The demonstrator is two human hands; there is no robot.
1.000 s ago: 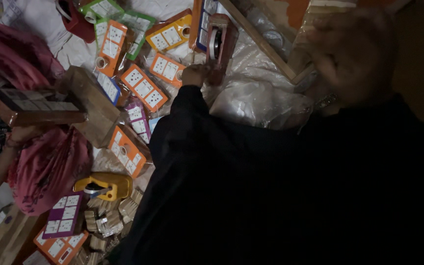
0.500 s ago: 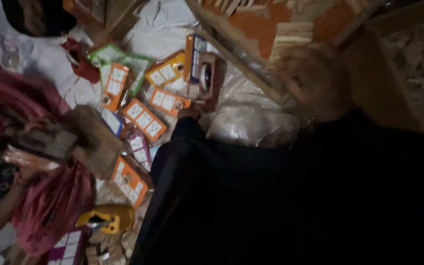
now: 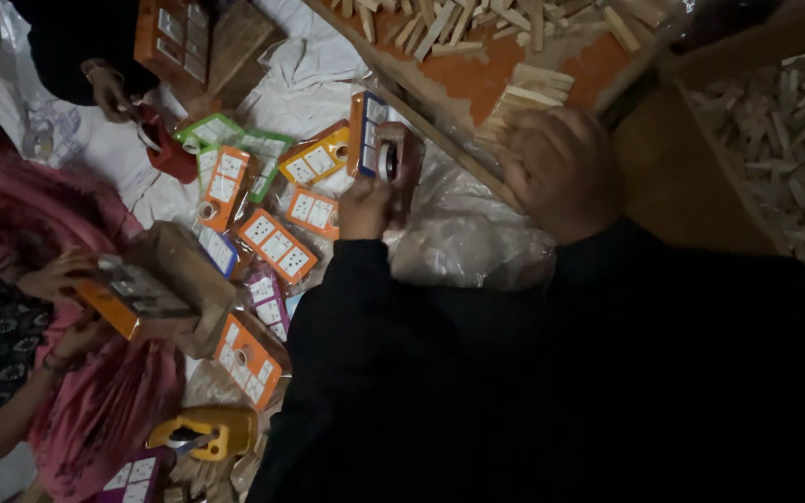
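The left hand (image 3: 365, 207) is closed around the lower end of a dark red tape dispenser (image 3: 393, 163), its fingers wrapped about the body so that the roll shows just above them. Touching the dispenser on its far side stands an orange card with blue edge (image 3: 361, 132), and just beyond the fingers to the left lie an orange-yellow card of white squares (image 3: 314, 160) and a smaller orange card (image 3: 312, 210). Crumpled clear plastic sheeting (image 3: 463, 233) lies beside the same hand on the right.

The right hand (image 3: 561, 172) rests knuckles up at the rim of an orange tray (image 3: 514, 74), fingers curled over a few pale wooden sticks (image 3: 519, 93); whether they actually grip one is hard to tell in the dim view. More sticks fill a wooden box (image 3: 794, 140) to the right of that hand.

Well left of both hands, another person in pink holds a wooden block frame (image 3: 156, 289). Near it lies an orange packet (image 3: 249, 359), and lower down a yellow tape dispenser (image 3: 207, 430). A further person's hand (image 3: 109, 88) touches a red object at the top left.
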